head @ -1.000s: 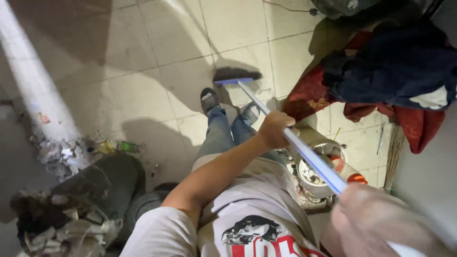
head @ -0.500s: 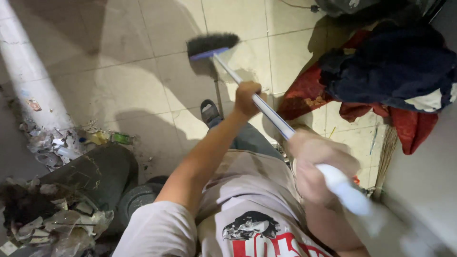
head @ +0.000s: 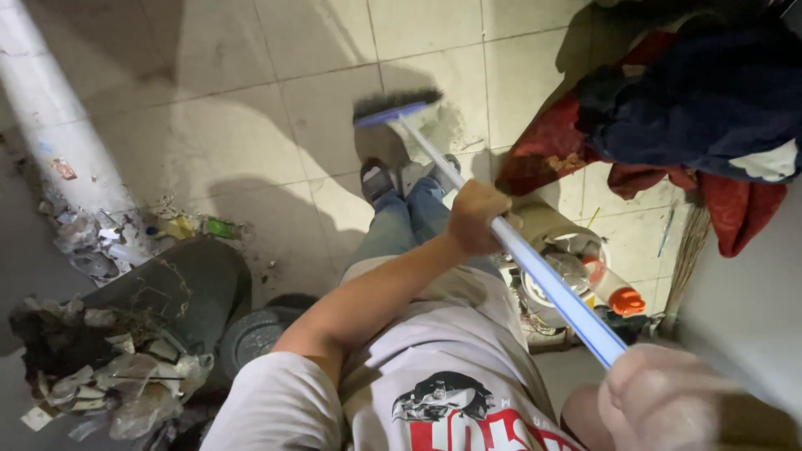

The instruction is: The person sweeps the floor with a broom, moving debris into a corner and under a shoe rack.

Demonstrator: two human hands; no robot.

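Sweeping tiled floor [head: 251, 125] w/ light, stiff broom [head: 401, 108]: left hand [head: 476, 219] clamped mid-handle, right hand [head: 668, 401] gripping handle's top end, hands well apart.

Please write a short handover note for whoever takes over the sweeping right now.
Left hand: grip shut on the broom handle, midway along it.
Right hand: close to the camera and blurred, grip shut on the handle's upper end.
Broom head: on the tiled floor, just ahead of the feet.
Done: a litter pile lies at the left by the dark bin.
Left: specks near the broom head remain; whether more floor needs sweeping is unclear.
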